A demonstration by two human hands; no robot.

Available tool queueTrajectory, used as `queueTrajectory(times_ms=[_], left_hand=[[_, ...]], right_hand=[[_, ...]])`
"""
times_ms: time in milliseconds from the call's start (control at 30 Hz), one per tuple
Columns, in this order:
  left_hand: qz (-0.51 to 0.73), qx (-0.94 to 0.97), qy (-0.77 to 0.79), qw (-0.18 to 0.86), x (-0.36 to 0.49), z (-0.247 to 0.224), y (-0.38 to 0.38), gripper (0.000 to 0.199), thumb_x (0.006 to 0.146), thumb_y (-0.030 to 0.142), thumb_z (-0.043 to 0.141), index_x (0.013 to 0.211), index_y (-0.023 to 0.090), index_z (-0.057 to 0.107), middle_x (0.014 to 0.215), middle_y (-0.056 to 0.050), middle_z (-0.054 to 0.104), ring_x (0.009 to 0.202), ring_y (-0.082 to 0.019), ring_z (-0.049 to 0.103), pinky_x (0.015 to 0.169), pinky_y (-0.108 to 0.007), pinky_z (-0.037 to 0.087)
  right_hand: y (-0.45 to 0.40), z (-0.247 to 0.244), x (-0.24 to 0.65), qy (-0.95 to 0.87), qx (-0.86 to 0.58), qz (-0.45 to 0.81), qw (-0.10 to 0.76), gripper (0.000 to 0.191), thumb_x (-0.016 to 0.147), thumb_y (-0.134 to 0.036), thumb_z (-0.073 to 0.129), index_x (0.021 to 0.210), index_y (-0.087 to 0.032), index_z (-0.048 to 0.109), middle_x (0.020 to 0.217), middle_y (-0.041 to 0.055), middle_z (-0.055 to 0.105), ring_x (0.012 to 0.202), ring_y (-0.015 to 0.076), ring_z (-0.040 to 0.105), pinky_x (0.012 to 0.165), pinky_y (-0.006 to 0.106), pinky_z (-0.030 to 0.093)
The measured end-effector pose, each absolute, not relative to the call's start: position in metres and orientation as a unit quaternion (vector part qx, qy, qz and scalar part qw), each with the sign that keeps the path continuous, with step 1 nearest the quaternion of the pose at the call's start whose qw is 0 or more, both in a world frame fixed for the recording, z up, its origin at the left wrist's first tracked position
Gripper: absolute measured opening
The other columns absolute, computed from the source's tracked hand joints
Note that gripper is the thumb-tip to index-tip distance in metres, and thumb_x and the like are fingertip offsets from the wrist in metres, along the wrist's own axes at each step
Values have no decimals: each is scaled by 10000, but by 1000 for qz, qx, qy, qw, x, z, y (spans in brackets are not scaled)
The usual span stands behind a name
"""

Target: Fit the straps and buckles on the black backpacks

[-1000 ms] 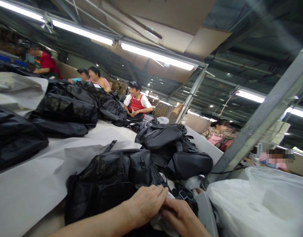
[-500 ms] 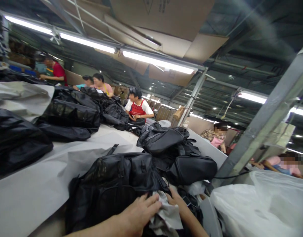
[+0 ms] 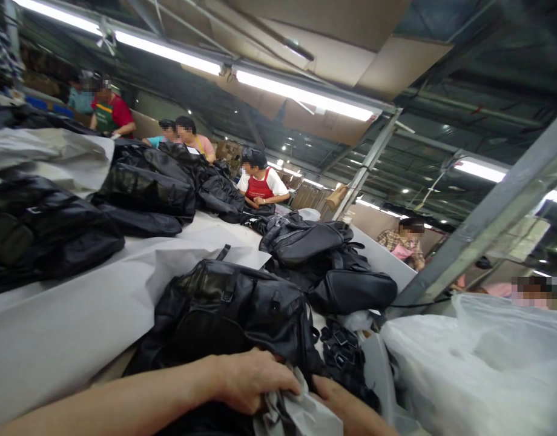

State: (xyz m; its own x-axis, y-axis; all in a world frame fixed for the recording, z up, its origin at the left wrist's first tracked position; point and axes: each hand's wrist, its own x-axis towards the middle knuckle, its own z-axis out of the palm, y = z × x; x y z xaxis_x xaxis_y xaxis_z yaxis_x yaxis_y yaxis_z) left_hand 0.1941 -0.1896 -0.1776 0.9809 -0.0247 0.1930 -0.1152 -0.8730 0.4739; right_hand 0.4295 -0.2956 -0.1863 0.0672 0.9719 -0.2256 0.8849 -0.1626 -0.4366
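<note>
Crumpled grey-white paper (image 3: 301,409) lies at the bottom centre, between my two hands. My left hand (image 3: 255,378) has its fingers wrapped over the paper's upper left part. On the paper's right side is my right hand (image 3: 335,393), its thumb side showing and its other fingers hidden. Just beyond them rests a black leather-like bag (image 3: 255,309) with straps and buckles, and more black material shows under my left forearm. Black straps with buckles (image 3: 342,348) are heaped to the right of the bag.
More black bags (image 3: 146,188) and large paper sheets (image 3: 79,321) cover the table leftward and ahead. White plastic bags (image 3: 446,363) are at right, near a slanted metal post (image 3: 482,218). Several people work farther back, one in a red apron (image 3: 260,189).
My left hand has moved slightly left and its fingers have curled round the paper. The paper and my right hand sit lower in the view. More of the buckled straps shows.
</note>
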Motion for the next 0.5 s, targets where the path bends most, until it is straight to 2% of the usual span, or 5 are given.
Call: queueTrajectory(times_ms=[100, 200, 267, 400, 500], left_hand=[[121, 967, -13, 223, 191, -183, -195, 443, 740, 77, 578, 1157, 227, 589, 1170, -39, 660, 1103, -215, 623, 935, -293, 476], [134, 970, 27, 203, 186, -187, -196, 398, 771, 143, 576, 1163, 203, 548, 1156, -60, 640, 1072, -218, 622, 903, -299, 486], [126, 973, 52, 187, 182, -188, -198, 400, 787, 197, 575, 1181, 195, 512, 1146, -72, 627, 1049, -234, 622, 872, -320, 498], [109, 977, 73, 168, 177, -184, -204, 377, 784, 241, 596, 1146, 183, 509, 1168, -79, 601, 1061, -241, 607, 886, -344, 506], [91, 981, 109, 128, 179, -185, -210, 323, 796, 264, 620, 1088, 150, 543, 1172, -107, 597, 1076, -263, 587, 912, -384, 510]], right_hand=[[-281, -153, 425, -666, -727, 152, 72, 241, 794, -326, 528, 578, -220, 529, 601, 29, 597, 643, 211, 597, 582, 285, 372], [-266, -137, 407, -722, -689, 10, 64, 131, 809, -350, 568, 781, -222, 567, 737, 21, 632, 725, 216, 602, 627, 290, 326], [-260, -139, 391, -754, -652, -72, 20, 149, 798, -323, 594, 896, -212, 573, 832, 36, 655, 766, 229, 628, 617, 288, 311], [-254, -155, 369, -768, -628, -108, -61, 169, 796, -184, 542, 960, -187, 582, 914, 79, 667, 790, 243, 658, 587, 292, 297], [-250, -159, 367, -767, -629, -108, -60, 224, 769, -70, 489, 936, -173, 597, 891, 99, 671, 772, 246, 664, 581, 298, 280]])
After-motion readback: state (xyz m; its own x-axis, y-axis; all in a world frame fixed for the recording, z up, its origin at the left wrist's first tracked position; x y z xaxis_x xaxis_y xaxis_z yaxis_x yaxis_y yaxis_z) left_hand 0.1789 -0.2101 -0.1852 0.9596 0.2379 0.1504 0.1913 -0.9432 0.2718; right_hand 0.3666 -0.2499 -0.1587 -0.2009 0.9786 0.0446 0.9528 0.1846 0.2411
